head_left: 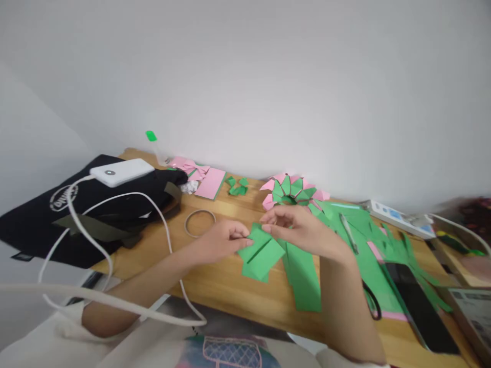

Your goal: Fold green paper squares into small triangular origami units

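My left fingers (pixel 238 227) pinch folded green paper (pixel 268 253); my right fingers (pixel 280 231) curl near its edge (I can't tell whether gripping).

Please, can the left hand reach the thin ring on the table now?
Probably yes: the ring lies close beside the left hand, with nothing visible on it. But that hand is pinching green paper and may need to let go first.

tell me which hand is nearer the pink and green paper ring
The right hand: it is just in front of the pink and green paper ring; the left hand is farther off to the left.
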Demonstrator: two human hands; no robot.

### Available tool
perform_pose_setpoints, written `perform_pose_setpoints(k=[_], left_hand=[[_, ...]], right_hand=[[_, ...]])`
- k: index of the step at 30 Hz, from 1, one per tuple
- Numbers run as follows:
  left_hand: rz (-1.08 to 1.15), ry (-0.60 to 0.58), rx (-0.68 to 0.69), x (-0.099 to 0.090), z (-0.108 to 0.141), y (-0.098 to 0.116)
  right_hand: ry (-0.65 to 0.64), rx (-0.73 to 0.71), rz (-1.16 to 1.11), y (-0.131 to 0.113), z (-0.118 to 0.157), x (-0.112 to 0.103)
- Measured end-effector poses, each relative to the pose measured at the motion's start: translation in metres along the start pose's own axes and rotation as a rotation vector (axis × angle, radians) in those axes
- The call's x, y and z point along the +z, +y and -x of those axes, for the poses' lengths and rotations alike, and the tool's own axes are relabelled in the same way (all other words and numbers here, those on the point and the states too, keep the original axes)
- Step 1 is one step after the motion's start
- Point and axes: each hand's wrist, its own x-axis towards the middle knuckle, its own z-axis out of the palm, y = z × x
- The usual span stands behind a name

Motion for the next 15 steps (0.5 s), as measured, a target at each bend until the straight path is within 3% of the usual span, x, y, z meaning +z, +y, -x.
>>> perform_pose_setpoints(k=[3,6,11,15], left_hand=[[0.094,0.125,-0.032,0.007,0.008,-0.037],[0.168,0.2,-0.044,0.014,0.018,-0.059],[0.207,0.189,-0.022,0.018,0.03,-0.066],[0.175,0.161,0.031,0.015,0.035,-0.063]], right_hand=[[0.036,0.049,-0.102,0.034,-0.001,0.022],[0.078,0.088,-0.223,0.058,0.007,0.048],[0.204,0.129,-0.365,0.071,0.021,0.084],[0.267,0.142,-0.425,0.067,0.036,0.096]])
